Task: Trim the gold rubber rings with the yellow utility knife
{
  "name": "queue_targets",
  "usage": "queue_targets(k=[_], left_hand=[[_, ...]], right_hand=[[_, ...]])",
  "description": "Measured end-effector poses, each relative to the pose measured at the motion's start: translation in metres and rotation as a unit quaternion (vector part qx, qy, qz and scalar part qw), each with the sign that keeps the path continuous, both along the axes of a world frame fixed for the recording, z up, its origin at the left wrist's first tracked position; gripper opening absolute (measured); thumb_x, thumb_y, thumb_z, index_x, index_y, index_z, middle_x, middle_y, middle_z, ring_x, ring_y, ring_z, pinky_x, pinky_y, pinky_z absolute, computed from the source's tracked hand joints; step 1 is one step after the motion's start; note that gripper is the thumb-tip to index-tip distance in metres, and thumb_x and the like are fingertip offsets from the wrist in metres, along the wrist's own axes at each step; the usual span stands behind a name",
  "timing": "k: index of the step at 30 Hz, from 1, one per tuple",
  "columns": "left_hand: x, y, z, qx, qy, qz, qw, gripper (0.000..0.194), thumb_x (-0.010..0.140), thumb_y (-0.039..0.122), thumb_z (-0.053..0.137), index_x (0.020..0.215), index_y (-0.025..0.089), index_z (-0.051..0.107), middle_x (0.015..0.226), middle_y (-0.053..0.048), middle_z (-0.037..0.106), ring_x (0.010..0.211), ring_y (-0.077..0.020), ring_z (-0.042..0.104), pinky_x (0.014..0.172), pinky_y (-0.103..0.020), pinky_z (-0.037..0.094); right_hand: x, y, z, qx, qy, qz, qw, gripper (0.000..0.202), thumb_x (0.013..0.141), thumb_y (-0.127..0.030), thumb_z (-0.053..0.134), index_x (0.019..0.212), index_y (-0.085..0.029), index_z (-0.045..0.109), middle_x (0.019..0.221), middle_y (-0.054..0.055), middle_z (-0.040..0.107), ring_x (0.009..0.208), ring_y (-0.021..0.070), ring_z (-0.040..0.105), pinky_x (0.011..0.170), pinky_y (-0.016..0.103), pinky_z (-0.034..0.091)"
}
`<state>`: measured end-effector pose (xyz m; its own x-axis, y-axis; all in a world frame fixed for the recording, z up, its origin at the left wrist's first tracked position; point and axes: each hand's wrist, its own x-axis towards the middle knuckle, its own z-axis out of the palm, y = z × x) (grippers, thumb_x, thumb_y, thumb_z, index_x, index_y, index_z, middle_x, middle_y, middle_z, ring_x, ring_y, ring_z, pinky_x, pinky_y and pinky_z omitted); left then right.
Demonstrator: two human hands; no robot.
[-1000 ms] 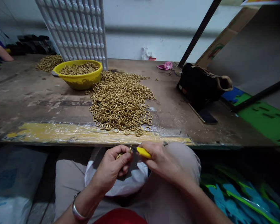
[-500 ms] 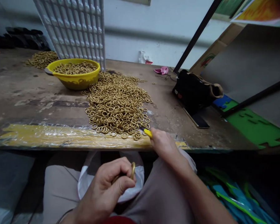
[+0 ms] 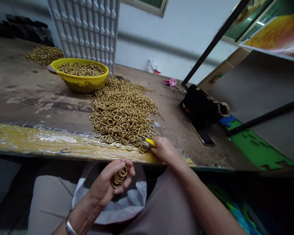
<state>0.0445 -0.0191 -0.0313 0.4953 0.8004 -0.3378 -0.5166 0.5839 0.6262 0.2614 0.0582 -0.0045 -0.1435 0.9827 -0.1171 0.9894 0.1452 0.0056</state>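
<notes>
Several brass-coloured rings [image 3: 119, 177] lie cupped in my left hand [image 3: 107, 182], its fingers curled around them, palm turned up over the lap. Below that hand, a white plastic bag [image 3: 122, 209] hangs open between the knees. My right hand [image 3: 165, 150] grips a yellow-handled tool [image 3: 150, 142] at the table's front edge; its dark tip reaches the near rings, and its exact kind cannot be made out. Beyond the tool spreads a large heap of brass rings [image 3: 124, 114].
A yellow bowl [image 3: 83, 83] full of rings stands behind the heap, near a grey ribbed panel [image 3: 88, 29]. Another ring pile [image 3: 44, 55] lies at the back left. To the right are a black cloth bag [image 3: 201, 106], a phone [image 3: 205, 137] and a pink item [image 3: 170, 82].
My left hand has turned and loosened, showing several rings in the palm where one ring stuck out of a fist before. My right hand with the tool has shifted slightly left.
</notes>
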Motion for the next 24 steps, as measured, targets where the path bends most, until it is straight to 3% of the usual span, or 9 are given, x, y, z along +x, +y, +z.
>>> queue_targets(k=[3,5,7,9,12,16,20,24], left_hand=[[0.006,0.002,-0.001,-0.011,0.025,0.011,1.000,0.020,0.083,0.033,0.060,0.086,0.014,0.055,0.065,-0.002,0.058,0.041,-0.0042,0.041,0.032,-0.013,0.018],[0.007,0.001,0.001,-0.004,0.008,0.018,1.000,0.023,0.084,0.031,0.060,0.099,0.016,0.053,0.068,-0.001,0.060,0.040,-0.0041,0.041,0.032,-0.013,0.018],[0.006,0.000,0.005,0.012,-0.020,0.011,1.000,0.026,0.085,0.031,0.058,0.105,0.016,0.052,0.076,-0.004,0.063,0.040,-0.0035,0.042,0.032,-0.013,0.020],[0.005,-0.003,0.010,0.022,-0.034,0.008,0.999,0.021,0.085,0.031,0.058,0.096,0.013,0.054,0.082,-0.006,0.064,0.041,-0.0026,0.043,0.033,-0.013,0.021],[0.002,-0.006,0.014,0.017,-0.021,0.031,0.999,0.020,0.084,0.030,0.061,0.086,0.014,0.051,0.084,-0.006,0.064,0.044,-0.0026,0.045,0.033,-0.012,0.021],[0.002,-0.007,0.014,0.016,-0.013,0.031,0.999,0.023,0.083,0.028,0.062,0.100,0.016,0.053,0.082,-0.005,0.064,0.046,-0.0040,0.047,0.034,-0.012,0.022],[0.004,-0.009,0.017,0.030,-0.043,0.003,0.999,0.020,0.084,0.030,0.061,0.093,0.012,0.060,0.079,-0.005,0.063,0.041,-0.0024,0.044,0.033,-0.013,0.022],[0.005,-0.011,0.019,0.024,-0.049,-0.001,0.998,0.020,0.080,0.031,0.067,0.084,0.012,0.064,0.078,-0.005,0.062,0.044,-0.0032,0.046,0.035,-0.014,0.024]], right_hand=[[-0.012,-0.012,0.011,0.000,0.201,0.037,0.979,0.015,0.080,-0.024,0.050,0.069,-0.016,0.057,0.067,0.001,0.056,0.062,0.0118,0.049,0.056,0.022,0.033],[-0.023,-0.023,0.019,-0.079,0.385,0.069,0.917,0.020,0.083,-0.028,0.049,0.068,-0.016,0.055,0.060,-0.003,0.047,0.056,0.0093,0.042,0.053,0.021,0.032],[-0.033,-0.033,0.025,-0.160,0.492,0.077,0.852,0.021,0.083,-0.032,0.050,0.071,-0.016,0.056,0.059,-0.004,0.043,0.053,0.0079,0.038,0.050,0.020,0.030],[-0.039,-0.041,0.027,-0.202,0.543,0.070,0.812,0.021,0.082,-0.034,0.054,0.073,-0.016,0.056,0.058,-0.004,0.042,0.051,0.0070,0.036,0.047,0.019,0.028],[-0.040,-0.048,0.023,-0.223,0.590,0.035,0.775,0.023,0.081,-0.037,0.058,0.074,-0.016,0.055,0.055,-0.006,0.039,0.047,0.0063,0.033,0.043,0.019,0.025],[-0.034,-0.052,0.015,-0.238,0.648,0.004,0.723,0.023,0.082,-0.040,0.059,0.082,-0.017,0.055,0.052,-0.007,0.038,0.044,0.0061,0.032,0.042,0.019,0.024],[-0.032,-0.055,0.016,-0.268,0.653,0.036,0.708,0.025,0.083,-0.041,0.058,0.080,-0.017,0.054,0.054,-0.006,0.040,0.045,0.0062,0.032,0.042,0.020,0.024],[-0.038,-0.056,0.021,-0.253,0.624,0.049,0.738,0.024,0.085,-0.039,0.055,0.081,-0.016,0.054,0.060,-0.004,0.045,0.049,0.0071,0.035,0.046,0.021,0.026]])
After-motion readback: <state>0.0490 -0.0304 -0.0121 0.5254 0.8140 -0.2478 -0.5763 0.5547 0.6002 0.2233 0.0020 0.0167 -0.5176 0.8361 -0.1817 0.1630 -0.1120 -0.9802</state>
